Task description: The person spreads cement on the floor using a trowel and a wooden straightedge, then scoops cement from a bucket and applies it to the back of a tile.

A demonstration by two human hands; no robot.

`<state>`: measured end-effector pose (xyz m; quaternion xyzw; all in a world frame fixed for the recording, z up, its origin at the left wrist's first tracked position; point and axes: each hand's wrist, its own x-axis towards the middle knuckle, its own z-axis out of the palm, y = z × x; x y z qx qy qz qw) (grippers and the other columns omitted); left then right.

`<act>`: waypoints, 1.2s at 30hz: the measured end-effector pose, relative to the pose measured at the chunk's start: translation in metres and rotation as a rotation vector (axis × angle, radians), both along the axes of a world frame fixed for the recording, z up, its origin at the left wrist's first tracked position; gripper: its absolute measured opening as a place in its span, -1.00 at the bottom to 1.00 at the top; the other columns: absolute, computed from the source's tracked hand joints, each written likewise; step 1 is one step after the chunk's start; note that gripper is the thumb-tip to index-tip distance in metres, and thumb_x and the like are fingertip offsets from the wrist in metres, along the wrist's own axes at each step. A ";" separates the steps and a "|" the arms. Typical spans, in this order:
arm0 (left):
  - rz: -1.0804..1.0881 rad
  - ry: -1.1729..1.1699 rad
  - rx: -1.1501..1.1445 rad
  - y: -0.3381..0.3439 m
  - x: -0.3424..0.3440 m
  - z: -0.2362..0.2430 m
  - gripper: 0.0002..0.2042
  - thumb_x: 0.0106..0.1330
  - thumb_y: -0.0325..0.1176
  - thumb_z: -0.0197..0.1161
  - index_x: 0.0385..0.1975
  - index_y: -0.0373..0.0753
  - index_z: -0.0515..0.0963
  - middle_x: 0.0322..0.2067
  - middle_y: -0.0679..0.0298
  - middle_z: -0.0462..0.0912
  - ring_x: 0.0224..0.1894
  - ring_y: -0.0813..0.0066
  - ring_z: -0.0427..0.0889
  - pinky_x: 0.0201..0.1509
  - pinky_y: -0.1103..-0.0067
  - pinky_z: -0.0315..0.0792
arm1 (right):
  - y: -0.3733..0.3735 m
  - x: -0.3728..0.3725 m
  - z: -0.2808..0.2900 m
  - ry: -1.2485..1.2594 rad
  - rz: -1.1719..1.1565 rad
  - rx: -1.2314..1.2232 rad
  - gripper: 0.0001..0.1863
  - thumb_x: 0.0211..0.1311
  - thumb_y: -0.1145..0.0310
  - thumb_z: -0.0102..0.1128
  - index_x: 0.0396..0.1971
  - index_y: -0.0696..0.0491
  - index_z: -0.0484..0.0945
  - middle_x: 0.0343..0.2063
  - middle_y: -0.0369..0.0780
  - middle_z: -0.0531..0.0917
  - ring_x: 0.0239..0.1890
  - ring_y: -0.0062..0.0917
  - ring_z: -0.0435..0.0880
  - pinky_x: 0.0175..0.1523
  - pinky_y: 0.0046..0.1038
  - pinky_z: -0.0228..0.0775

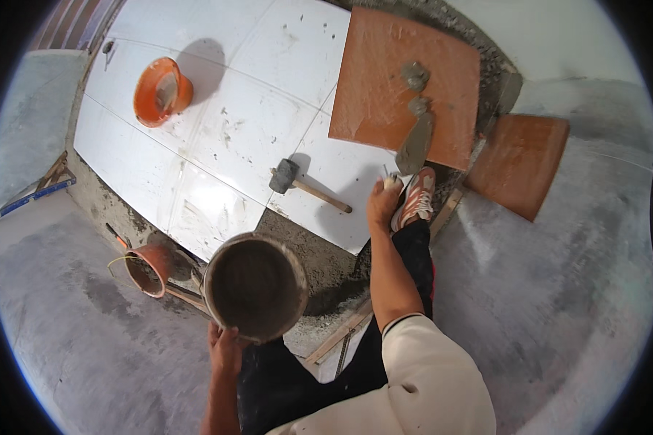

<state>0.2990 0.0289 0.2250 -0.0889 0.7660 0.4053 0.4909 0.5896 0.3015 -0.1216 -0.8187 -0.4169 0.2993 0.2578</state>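
My left hand [226, 348] is closed on the near rim of a round bucket [257, 288], coated inside with grey mortar and tipped so that its mouth shows. In my right hand [382, 203] is the handle of a pointing trowel [415, 147]. Its blade, smeared with mortar, lies over an orange-brown tile [374, 87]. Just beyond the blade tip, lumps of wet mortar [415, 75] sit on that tile. My right fingers are wrapped round the handle.
A rubber mallet [285, 176] lies on white tiles [225, 156]. An orange bucket [159, 93] stands farther left, a smaller bucket [149, 268] on the left floor. Another brown tile [519, 163] lies at right. My striped shoe [415, 199] is beside the trowel. Wooden strips [341, 333] border the mortar bed.
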 end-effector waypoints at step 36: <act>0.267 -0.028 0.096 -0.042 0.000 -0.018 -0.50 0.38 -0.54 0.17 0.33 -0.17 0.37 0.19 0.14 0.58 0.21 0.13 0.64 0.16 0.04 0.67 | -0.112 -0.023 0.025 0.405 0.108 -0.379 -0.58 0.57 -0.07 0.06 -0.16 0.04 0.43 -0.58 -0.33 0.45 -0.63 -0.58 0.46 -0.54 -0.43 0.29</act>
